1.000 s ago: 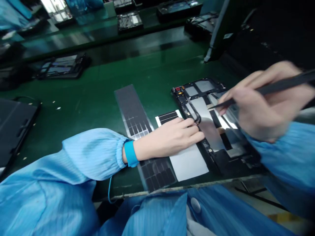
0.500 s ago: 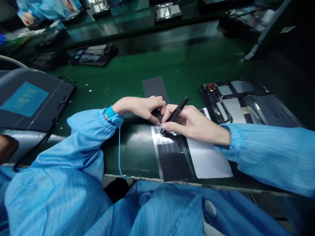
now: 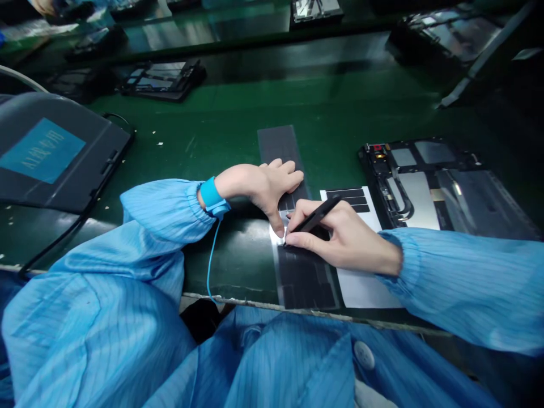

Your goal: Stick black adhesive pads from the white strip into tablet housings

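My right hand (image 3: pixel 342 241) is shut on black tweezers (image 3: pixel 317 215), whose tips come down at the end of a long dark strip of pad-covered backing (image 3: pixel 278 146). My left hand (image 3: pixel 263 190) lies on that strip with its fingers spread, and one fingertip reaches down next to the tweezer tips. The tips and a small bright patch of the strip are partly hidden by my fingers. To the right, a white-backed sheet with black strips (image 3: pixel 349 199) lies beside an opened tablet frame (image 3: pixel 425 184). A white paper sheet (image 3: pixel 363 289) lies under my right wrist.
A dark tablet case with a blue label (image 3: pixel 46 150) lies on the green bench at left. A blue wrist strap (image 3: pixel 213 197) and its cord hang from my left wrist. Other device frames (image 3: pixel 161 79) stand farther back, and the bench's front edge (image 3: pixel 238 299) runs below my arms.
Since a second ago, both hands have moved left from the tablet frame to the dark strip. The tweezers now point down at the strip's end, and my left hand has spread open.
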`<action>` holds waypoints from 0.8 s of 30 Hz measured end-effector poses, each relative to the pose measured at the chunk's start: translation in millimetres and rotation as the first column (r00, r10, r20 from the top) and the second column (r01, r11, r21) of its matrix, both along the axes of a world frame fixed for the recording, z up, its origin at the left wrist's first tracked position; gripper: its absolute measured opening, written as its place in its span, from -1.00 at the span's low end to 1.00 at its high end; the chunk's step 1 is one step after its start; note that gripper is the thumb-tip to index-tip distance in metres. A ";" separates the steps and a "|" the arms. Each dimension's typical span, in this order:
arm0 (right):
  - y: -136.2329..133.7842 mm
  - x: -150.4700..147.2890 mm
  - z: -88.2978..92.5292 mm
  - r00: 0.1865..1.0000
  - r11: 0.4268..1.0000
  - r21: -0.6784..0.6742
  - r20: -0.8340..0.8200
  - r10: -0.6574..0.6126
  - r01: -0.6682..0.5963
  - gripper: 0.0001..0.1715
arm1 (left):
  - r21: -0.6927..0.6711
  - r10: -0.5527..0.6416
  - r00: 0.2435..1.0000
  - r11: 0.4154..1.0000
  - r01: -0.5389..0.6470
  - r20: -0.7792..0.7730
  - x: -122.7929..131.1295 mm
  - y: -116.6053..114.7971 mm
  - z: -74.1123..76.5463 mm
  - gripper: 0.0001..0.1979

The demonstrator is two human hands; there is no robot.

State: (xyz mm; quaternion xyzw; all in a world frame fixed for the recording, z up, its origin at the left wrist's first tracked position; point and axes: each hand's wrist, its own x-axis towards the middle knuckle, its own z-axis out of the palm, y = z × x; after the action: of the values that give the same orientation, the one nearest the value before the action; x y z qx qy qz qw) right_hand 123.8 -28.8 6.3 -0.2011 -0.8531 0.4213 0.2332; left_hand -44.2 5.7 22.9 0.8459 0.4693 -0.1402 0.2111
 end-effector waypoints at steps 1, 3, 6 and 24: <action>0.0 0.3 -0.2 1.000 1.000 0.002 0.002 0.003 -0.003 -0.87 | 0.000 0.006 1.000 1.000 -0.006 -0.014 0.8 -0.4 0.8 -0.41; 0.2 0.4 -2.0 1.000 1.000 0.008 -0.010 -0.006 0.006 -0.86 | 0.003 0.007 0.999 1.000 -0.007 -0.036 2.1 -1.0 1.5 -0.39; 0.1 -1.5 -6.0 1.000 1.000 0.021 -0.013 -0.002 0.002 -0.86 | -0.003 0.015 0.999 1.000 -0.015 -0.049 3.6 -0.8 1.2 -0.35; 50.3 108.5 13.0 0.906 0.798 -0.431 0.163 -0.390 0.421 -0.74 | 0.384 -0.220 0.835 0.923 0.011 0.505 58.9 -22.4 -5.5 -0.81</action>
State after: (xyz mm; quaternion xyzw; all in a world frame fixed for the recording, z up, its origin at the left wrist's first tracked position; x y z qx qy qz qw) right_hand 232.3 21.5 19.3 -0.4418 -0.6741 0.5430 0.2357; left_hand 14.7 -16.6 17.4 0.9023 0.3555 0.1801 0.1642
